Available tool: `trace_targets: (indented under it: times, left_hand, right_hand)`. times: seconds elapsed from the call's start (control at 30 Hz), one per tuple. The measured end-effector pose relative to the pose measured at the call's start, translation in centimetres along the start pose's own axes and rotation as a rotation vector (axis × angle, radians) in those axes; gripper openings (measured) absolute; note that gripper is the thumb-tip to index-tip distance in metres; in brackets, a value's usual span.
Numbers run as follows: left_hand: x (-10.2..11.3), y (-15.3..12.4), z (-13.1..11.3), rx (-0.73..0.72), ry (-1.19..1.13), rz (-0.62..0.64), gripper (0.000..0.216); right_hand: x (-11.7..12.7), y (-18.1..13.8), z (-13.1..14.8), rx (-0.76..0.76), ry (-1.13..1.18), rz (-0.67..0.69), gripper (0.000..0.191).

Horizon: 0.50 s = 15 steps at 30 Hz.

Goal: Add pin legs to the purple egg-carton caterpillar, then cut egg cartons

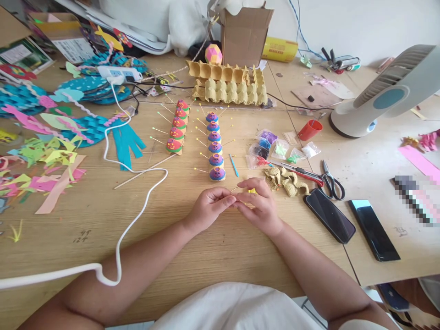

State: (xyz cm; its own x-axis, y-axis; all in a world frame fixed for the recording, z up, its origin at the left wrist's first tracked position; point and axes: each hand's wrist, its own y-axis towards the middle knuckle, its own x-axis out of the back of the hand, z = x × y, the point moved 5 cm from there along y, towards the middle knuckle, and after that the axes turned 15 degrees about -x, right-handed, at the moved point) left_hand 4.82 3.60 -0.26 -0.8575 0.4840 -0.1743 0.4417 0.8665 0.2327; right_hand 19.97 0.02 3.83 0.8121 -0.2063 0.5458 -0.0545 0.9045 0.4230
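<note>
"What is being held in the hands?"

"A thin, pale wooden stick (234,188) is being pinched, it seems, between the thumb and fingers of the left hand (211,208), low over the table, perhaps for fine control."

"And the right hand (260,206)?"

"Its fingers are being curved near the stick, presumably so that the tip is being steadied; whether it is being gripped cannot be told. A small bright-yellow lump (252,190) is being partly covered by them, so whether that is being held cannot be told either."

"Why is the strip of blue-and-purple domes on carton cups (215,148) being stood apart?"

"Room is probably being given to the yellow-tipped sticks (202,142) that are being splayed out from both its sides."

"And the slim blue tool (234,165)?"

"It is being left between strip and hands, where easy reach is being allowed. Likewise, the small clear bags of coloured material (280,149) are being grouped beyond the right hand, likely for ready access."
</note>
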Motion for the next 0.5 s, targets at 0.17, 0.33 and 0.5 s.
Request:
trace_targets:
  times: [0.17,0.33,0.5]
  left_hand:
    - [0.0,-0.4,0.3,0.016,-0.042,0.044,0.041]
    - [0.6,-0.6,0.1,-0.063,0.104,0.006,0.043]
    - [0.2,-0.2,-1.5,-0.348,0.879,0.108,0.017]
  right_hand:
    - [0.1,-0.2,0.6,0.028,0.085,0.02,0.004]
    - [0.7,0.2,-0.6,-0.162,0.18,-0.046,0.007]
    - [1.4,0.5,-4.1,-0.477,0.376,-0.23,0.021]
